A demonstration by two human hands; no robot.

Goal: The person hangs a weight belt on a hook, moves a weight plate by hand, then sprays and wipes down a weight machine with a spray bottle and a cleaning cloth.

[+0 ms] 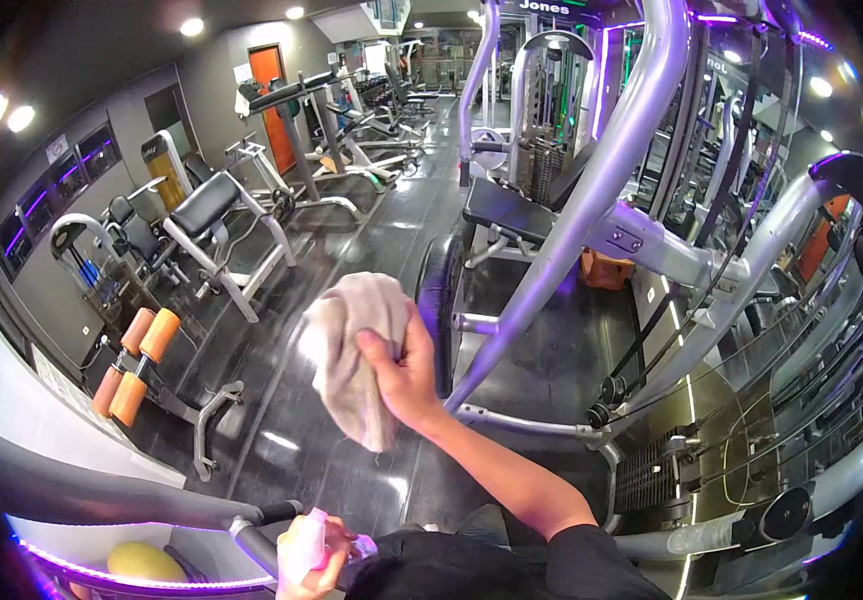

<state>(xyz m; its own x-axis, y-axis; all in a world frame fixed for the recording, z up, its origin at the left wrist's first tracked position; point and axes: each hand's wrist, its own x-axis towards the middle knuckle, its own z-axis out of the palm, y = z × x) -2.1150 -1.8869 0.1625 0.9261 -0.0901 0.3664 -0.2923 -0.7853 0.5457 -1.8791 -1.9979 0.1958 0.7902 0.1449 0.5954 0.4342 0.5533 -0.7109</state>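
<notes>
A crumpled, greyish-beige cloth [346,345] is gripped in my right hand [406,375], held out in front of me with the thumb pressed over it. Its loose end hangs down over the dark floor. Just right of the cloth stands the black pad [441,290] of a silver machine, close beside my fingers in this view. Low in front of my body, my left hand [313,578] is wrapped round a pink spray bottle [303,548], whose lower part is hidden. A dark grey padded bar [111,490] runs near that hand.
A thick silver frame tube [591,200] slants up on my right, with cables and a weight stack [648,487] beyond. Orange foam rollers [136,365] stand at left. Benches and machines line both sides of the dark floor [391,235]. A yellow ball [146,563] lies at lower left.
</notes>
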